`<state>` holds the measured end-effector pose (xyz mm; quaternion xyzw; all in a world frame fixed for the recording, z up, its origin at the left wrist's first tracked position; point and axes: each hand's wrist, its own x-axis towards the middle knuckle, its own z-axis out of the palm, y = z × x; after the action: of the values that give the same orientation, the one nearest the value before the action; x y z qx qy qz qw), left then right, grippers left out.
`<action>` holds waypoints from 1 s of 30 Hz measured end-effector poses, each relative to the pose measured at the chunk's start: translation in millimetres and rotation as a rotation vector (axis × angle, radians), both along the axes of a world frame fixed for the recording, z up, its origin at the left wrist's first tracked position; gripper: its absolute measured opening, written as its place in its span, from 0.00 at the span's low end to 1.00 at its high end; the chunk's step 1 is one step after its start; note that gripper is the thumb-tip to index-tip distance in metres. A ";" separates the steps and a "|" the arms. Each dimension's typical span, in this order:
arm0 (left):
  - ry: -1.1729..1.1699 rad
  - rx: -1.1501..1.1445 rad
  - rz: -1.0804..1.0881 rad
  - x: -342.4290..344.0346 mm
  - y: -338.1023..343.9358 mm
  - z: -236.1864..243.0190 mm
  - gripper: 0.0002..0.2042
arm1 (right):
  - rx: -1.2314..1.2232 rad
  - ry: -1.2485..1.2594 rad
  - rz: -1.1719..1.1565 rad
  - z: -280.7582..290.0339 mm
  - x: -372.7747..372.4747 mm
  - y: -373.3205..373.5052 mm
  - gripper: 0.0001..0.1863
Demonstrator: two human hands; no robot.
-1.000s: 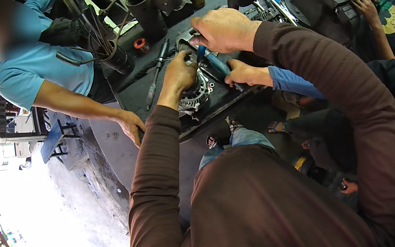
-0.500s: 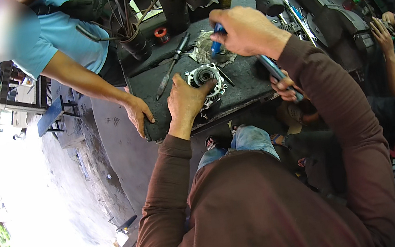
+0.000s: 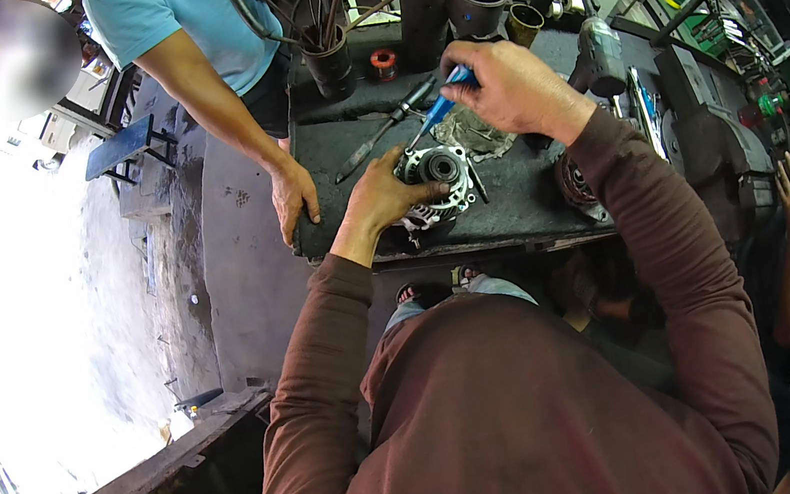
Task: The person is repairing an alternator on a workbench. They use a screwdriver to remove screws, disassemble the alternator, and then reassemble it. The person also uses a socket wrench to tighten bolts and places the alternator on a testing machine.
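An alternator [image 3: 439, 180] with a silvery finned housing and a round bearing seat on top sits near the front edge of the dark workbench. My left hand [image 3: 377, 201] is closed on its left side, the thumb lying across the top next to the bearing. Above it, my right hand [image 3: 516, 83] grips a blue-handled screwdriver [image 3: 443, 111]. The tool slants down to the left, its tip at the housing's far left rim, close to my left fingertips; whether it touches is hard to tell.
A soldering iron-like tool [image 3: 387, 130], a red spool [image 3: 383, 64] and a crumpled rag [image 3: 478, 132] lie behind. Dark cans [image 3: 428, 15] and a tool pot [image 3: 329, 66] stand farther back. A cordless impact wrench [image 3: 599, 57] is right. A co-worker's hand [image 3: 293, 199] rests on the left bench corner.
The screwdriver has tilted and its tip has come to the alternator's far left rim. Another person's hand with a long tool, seen under my right arm, has gone from view. My view has shifted.
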<state>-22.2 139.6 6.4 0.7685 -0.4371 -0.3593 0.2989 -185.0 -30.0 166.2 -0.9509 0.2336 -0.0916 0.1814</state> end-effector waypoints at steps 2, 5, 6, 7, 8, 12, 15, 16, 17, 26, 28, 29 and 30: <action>-0.010 0.042 0.014 -2.9 -0.3 1.0 0.62 | 0.000 0.031 0.004 -1.3 0.8 0.2 0.18; -0.038 0.019 0.013 -5.4 1.5 -1.5 0.62 | -0.027 -0.001 0.006 -4.7 -0.7 -5.0 0.19; -0.046 0.012 0.013 -5.9 1.3 -3.3 0.61 | -0.043 -0.004 0.009 -5.0 -0.6 -7.4 0.19; -0.031 -0.024 0.018 -5.8 1.4 -4.6 0.61 | -0.041 -0.015 0.027 -4.2 -0.1 -10.3 0.19; -0.016 -0.059 0.021 -5.2 1.6 -5.4 0.61 | -0.038 -0.027 0.044 -2.5 0.4 -13.4 0.19; -0.047 -0.032 0.005 -6.5 2.6 1.8 0.59 | -0.046 -0.058 0.051 -9.3 3.7 -17.3 0.15; -0.009 0.018 0.000 -9.4 2.3 7.9 0.58 | -0.009 -0.058 0.088 -8.0 0.5 -18.0 0.13; 0.014 0.033 -0.005 -10.3 1.9 11.1 0.58 | -0.010 -0.047 0.096 -7.5 -0.4 -18.7 0.13; 0.006 0.029 -0.004 -10.5 1.4 12.3 0.58 | 0.006 -0.068 0.191 -7.3 -0.6 -21.5 0.13; -0.057 0.065 -0.087 5.2 -6.9 23.4 0.47 | -0.033 0.367 0.076 27.4 21.2 -0.9 0.17; 0.115 0.038 -0.071 27.3 -22.4 6.7 0.40 | -0.151 0.185 0.119 15.2 21.7 -8.6 0.25; 0.137 -0.038 -0.046 25.0 -28.8 3.7 0.29 | -0.215 0.010 0.184 -2.0 13.2 -19.4 0.25; 0.090 -0.138 -0.062 26.7 -29.1 -6.0 0.28 | -0.268 -0.170 0.267 -16.3 12.2 -26.3 0.26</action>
<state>4.5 110.5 0.4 0.7153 -0.4704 -0.3717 0.3591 -172.8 -56.3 149.8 -0.9778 0.0753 -0.1770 0.0831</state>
